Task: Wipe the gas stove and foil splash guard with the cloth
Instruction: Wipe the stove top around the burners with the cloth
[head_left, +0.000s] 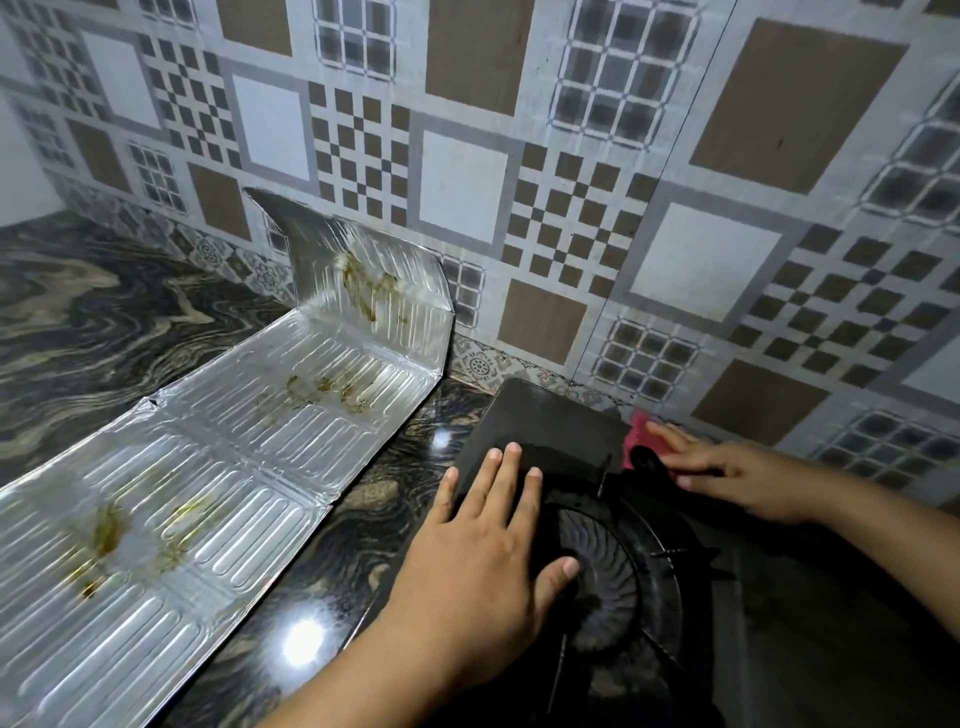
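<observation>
The black gas stove (550, 415) sits at the lower right with its round burner and pan support (613, 587). My left hand (483, 551) lies flat, fingers apart, on the stove's left side, thumb at the burner. My right hand (727, 470) presses on a red cloth (640, 427) at the stove's far edge by the wall; only a little of the cloth shows. The foil splash guard (218, 467) lies partly flat on the counter to the left, its far panel standing up, with brown grease stains.
The dark marbled countertop (93, 322) runs left and between guard and stove. A patterned tiled wall (571, 208) rises right behind the stove and the guard.
</observation>
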